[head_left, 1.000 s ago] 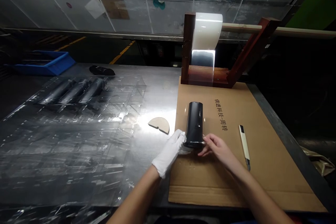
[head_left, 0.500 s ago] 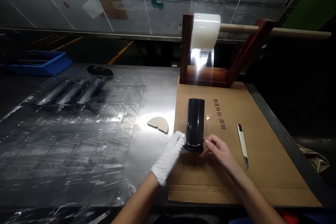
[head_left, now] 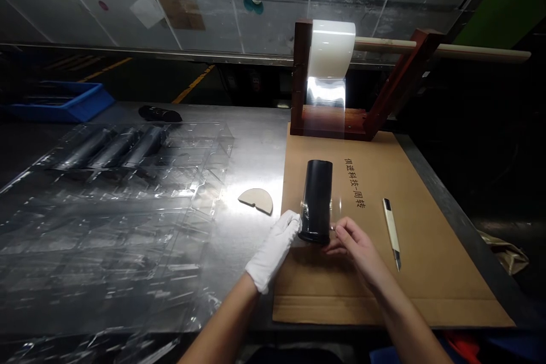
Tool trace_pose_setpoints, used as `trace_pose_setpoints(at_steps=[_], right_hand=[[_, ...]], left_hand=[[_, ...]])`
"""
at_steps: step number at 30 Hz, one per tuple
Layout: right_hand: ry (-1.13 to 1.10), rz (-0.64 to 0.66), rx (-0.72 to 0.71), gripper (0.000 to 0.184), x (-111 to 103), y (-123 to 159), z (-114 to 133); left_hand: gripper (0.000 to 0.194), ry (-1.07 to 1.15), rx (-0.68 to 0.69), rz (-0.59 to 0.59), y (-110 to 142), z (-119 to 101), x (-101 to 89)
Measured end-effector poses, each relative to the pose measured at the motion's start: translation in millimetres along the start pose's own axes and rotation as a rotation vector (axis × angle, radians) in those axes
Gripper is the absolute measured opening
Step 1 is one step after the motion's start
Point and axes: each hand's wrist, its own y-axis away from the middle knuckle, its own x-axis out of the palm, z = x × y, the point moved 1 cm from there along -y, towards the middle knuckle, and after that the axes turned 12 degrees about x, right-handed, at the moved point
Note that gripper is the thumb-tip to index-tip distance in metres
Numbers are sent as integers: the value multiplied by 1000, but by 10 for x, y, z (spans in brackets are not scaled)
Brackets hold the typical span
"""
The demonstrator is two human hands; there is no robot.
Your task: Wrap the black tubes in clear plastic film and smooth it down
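Observation:
A glossy black half-round shell (head_left: 318, 196) with a rim at its near end is over the cardboard sheet (head_left: 324, 290). My left hand (head_left: 277, 242), in a white glove, pinches the shell's lower left edge. A strip of clear film (head_left: 340, 196) shows as faint glints beyond the shell's right side. My bare right hand (head_left: 352, 242) is closed near the lower right corner, thumb and forefinger on the film's edge, with other fingers partly under the shell. To the right lies a white-handled craft knife (head_left: 391, 233), blade toward me.
A roll of clear film (head_left: 333, 48) hangs on a wooden stand (head_left: 336, 128) at the back. Clear plastic trays (head_left: 128, 239) with several dark shells cover the left. A beige half-disc (head_left: 256, 200), another black piece (head_left: 160, 114) and a blue bin (head_left: 81, 103) are also there.
Both hands keep their hold at the shell's near end, almost in place. New glints show on the film at the shell's sides. The whole view has shifted slightly.

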Motion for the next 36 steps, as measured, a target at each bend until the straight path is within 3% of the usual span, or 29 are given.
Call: trace_pose_setpoints(at_steps=[14,21,29,36], right_hand=[[-20,3,-20,34,2,-25,3],[-285,-57,67,40,31,-52,-3],[-521,-11,119,43,96,-120,-143],[-517,58,128,35,115,-62,-102]], left_hand=[[21,36,13,-18,41,-11,17],[24,91,51,-35,71,-6,82],[21,191,37,-55,92,87,89],[21,187,24,-66,98,14,63]])
